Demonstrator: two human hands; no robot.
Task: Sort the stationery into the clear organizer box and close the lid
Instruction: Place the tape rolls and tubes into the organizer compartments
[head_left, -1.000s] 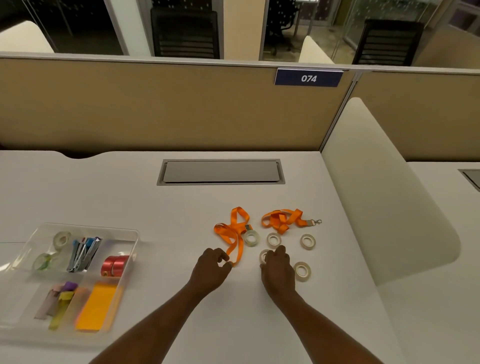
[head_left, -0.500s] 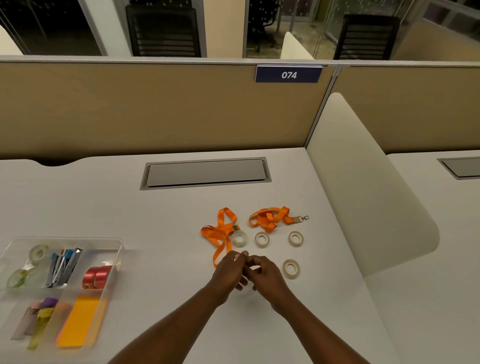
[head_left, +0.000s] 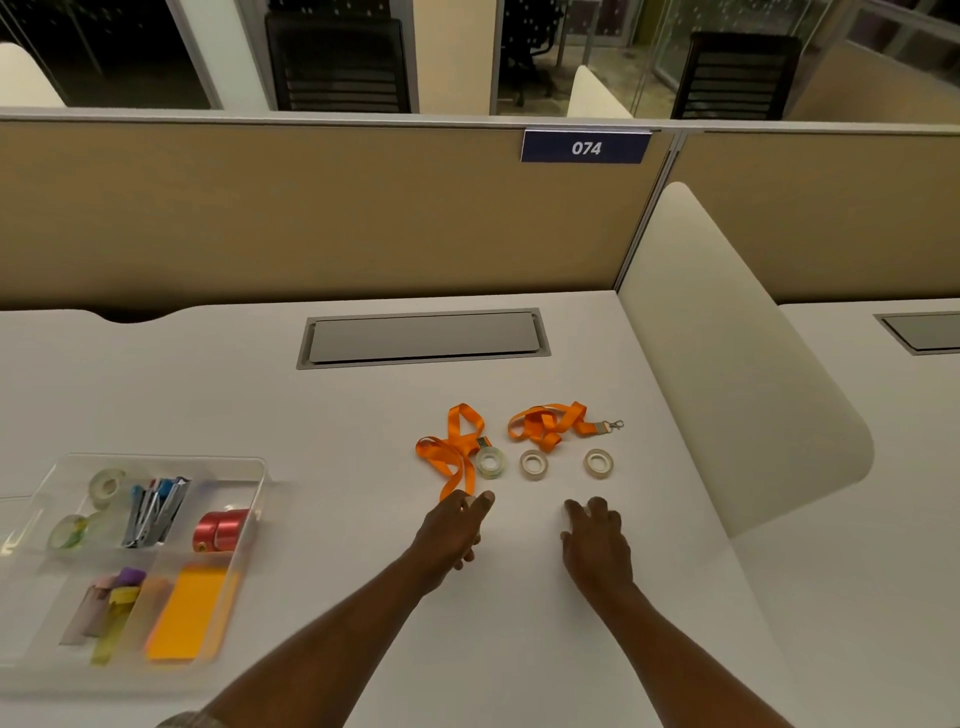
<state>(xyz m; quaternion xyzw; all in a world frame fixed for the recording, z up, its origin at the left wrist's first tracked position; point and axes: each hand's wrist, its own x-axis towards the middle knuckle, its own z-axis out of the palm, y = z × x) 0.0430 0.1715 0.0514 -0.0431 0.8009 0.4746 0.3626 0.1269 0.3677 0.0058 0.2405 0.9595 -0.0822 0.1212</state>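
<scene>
Three small clear tape rolls (head_left: 491, 462) (head_left: 533, 463) (head_left: 598, 462) lie in a row on the white desk. Behind them are two orange lanyards (head_left: 452, 441) (head_left: 545, 423). My left hand (head_left: 449, 530) is just below the left lanyard, its fingertips pinched on a small pale tape roll (head_left: 470, 500). My right hand (head_left: 597, 551) lies palm down, below and between the two right rolls. It covers the spot where another roll lay, so that roll is hidden. The clear organizer box (head_left: 156, 460) stands open at the left.
The box holds tape rolls (head_left: 106, 486), clips (head_left: 156, 512), red ribbon (head_left: 221, 530), highlighters (head_left: 119, 597) and orange sticky notes (head_left: 189, 613). A grey cable hatch (head_left: 423, 338) is set into the desk behind. A curved white divider (head_left: 727, 364) bounds the right side, and a tan partition (head_left: 311, 208) the back.
My hands met over one tape roll, then parted. The left hand now pinches that roll, and the right hand has moved right onto the lone lower roll.
</scene>
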